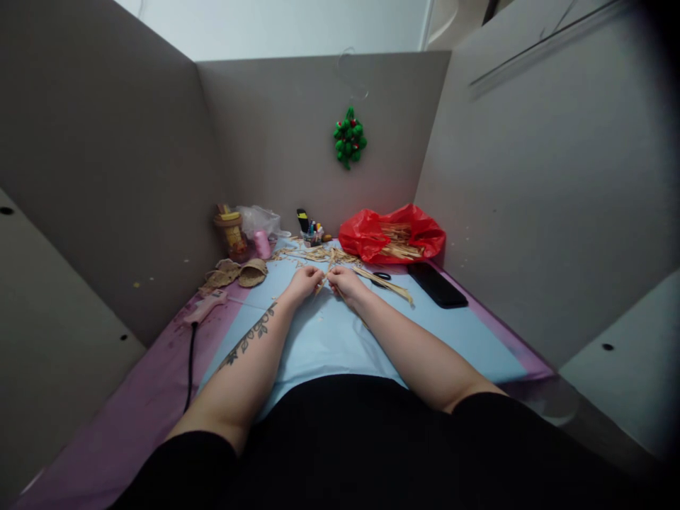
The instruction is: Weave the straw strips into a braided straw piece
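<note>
My left hand (307,282) and my right hand (344,281) meet over the light blue sheet (340,333), fingers pinched close together. Between them they hold thin tan straw strips (331,261), whose ends stick up above the fingertips and down below. Just right of my right hand lies a bundle of longer straw strips (390,285), partly over dark-handled scissors (381,276). Short straw scraps (313,253) are scattered beyond both hands. How the strips cross between the fingers is too small to tell.
A red plastic bag (366,237) of straw and a black phone (438,285) lie right. Leftward are a pink glue gun (208,307), woven brown pieces (252,273), a pink thread spool (262,244) and a brown cup (232,234). A pen holder (312,235) stands behind. Grey panels (276,134) enclose the table.
</note>
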`<state>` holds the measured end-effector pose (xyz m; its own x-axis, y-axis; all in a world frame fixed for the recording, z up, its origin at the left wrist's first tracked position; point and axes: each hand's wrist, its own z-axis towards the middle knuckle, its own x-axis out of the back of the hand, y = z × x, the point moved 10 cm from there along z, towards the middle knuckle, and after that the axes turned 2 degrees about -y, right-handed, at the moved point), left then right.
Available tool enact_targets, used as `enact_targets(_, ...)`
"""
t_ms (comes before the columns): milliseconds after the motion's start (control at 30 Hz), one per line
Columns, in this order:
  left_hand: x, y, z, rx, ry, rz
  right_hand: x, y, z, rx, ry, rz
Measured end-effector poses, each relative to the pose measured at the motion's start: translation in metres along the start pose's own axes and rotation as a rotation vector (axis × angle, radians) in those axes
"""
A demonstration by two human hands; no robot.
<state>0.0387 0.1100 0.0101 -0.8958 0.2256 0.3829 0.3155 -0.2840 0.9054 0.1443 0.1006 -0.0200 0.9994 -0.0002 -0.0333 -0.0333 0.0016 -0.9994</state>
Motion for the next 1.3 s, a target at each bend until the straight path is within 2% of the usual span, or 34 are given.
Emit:
enact_targets(200, 0.004, -0.007, -0.002, 0.112, 0.021, -0.140, 0.000, -0.002, 0.001, 0.030, 0.000, -0.019)
enact_targets(400, 0.012, -0.018, -0.005, 0.251, 0.096, -0.275, 0.001, -0.002, 0.004, 0.058, -0.002, 0.022)
enact_targets(500, 0.001, -0.014, -0.006, 0.230, -0.025, -0.316, 0.001, -0.004, 0.005, 0.080, -0.009, 0.047)
enact_targets(567, -0.010, -0.007, -0.007, 0.165, -0.146, -0.289, 0.001, -0.005, 0.006, 0.098, -0.010, 0.052)
enact_targets(633, -0.015, -0.001, -0.007, 0.097, -0.197, -0.232, 0.001, -0.006, 0.006, 0.110, -0.008, 0.052)
enact_targets(833, -0.004, -0.001, -0.003, 0.045, -0.060, -0.119, 0.001, -0.005, 0.006, 0.096, 0.001, 0.042)
enact_targets(1100, 0.003, 0.004, 0.002, -0.041, 0.024, 0.034, 0.004, -0.006, 0.006, 0.123, 0.025, -0.031)
enact_targets(1200, 0.008, 0.003, 0.002, 0.005, 0.067, -0.002, 0.004, -0.007, 0.006, 0.122, 0.023, -0.018)
enact_targets(1300, 0.008, -0.004, -0.002, 0.115, 0.070, -0.142, 0.003, -0.007, 0.004, 0.101, 0.013, -0.003)
